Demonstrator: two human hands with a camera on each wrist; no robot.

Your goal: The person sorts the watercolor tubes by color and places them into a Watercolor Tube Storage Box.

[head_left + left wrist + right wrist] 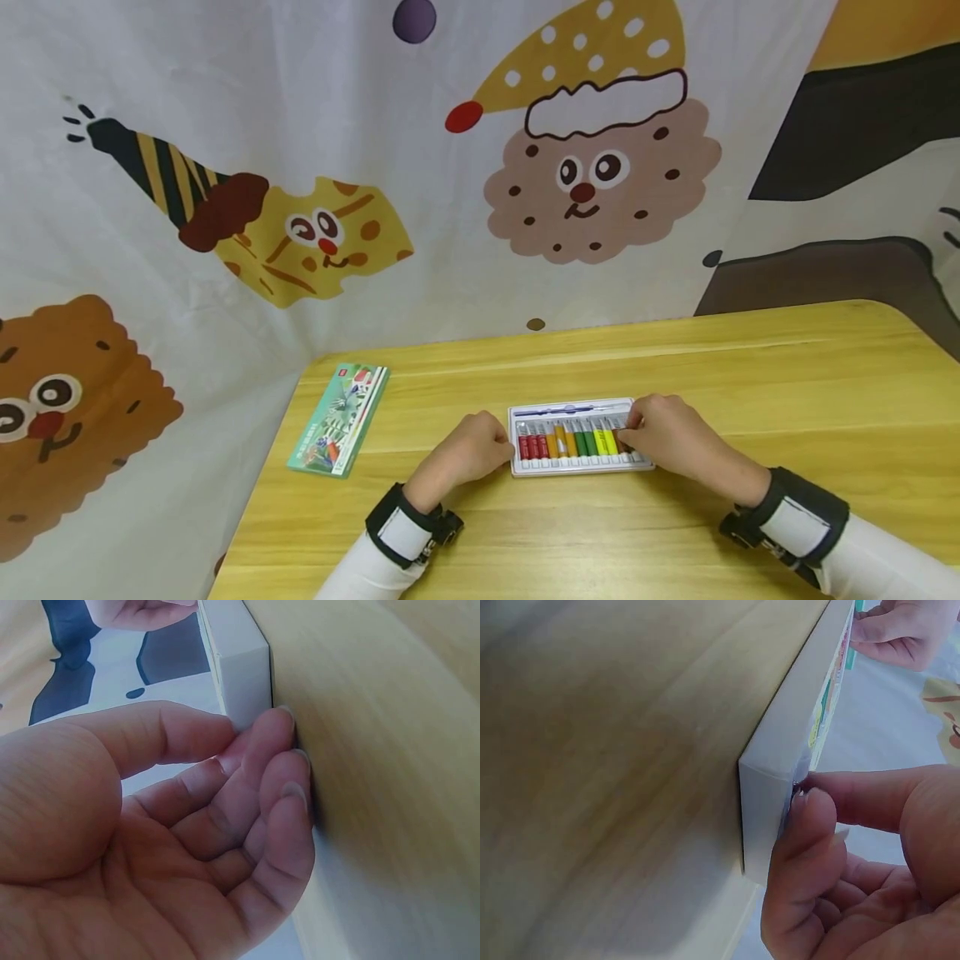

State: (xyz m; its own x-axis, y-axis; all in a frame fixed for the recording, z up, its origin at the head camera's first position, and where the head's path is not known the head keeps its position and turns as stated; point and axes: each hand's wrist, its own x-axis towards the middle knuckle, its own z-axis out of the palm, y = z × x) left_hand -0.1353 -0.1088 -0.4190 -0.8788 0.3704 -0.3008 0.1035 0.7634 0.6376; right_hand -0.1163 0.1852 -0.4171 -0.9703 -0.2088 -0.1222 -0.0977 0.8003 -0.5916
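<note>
A white tray of paint tubes lies on the table in the head view, its red, orange, green and yellow tubes in a row below a thin paintbrush. At the tray's left end, my left hand pinches the corner. The left wrist view shows its thumb and fingertips at the white end wall. My right hand reaches over the tray's right end, thumb and forefinger pinching a dark paint tube beside the yellow ones. In the right wrist view the fingers mostly hide that tube.
A green illustrated box lies on the wooden table, left of the tray. Behind the table hangs a white cloth printed with cartoon biscuits and cheese. Both wrists wear black straps with small cameras.
</note>
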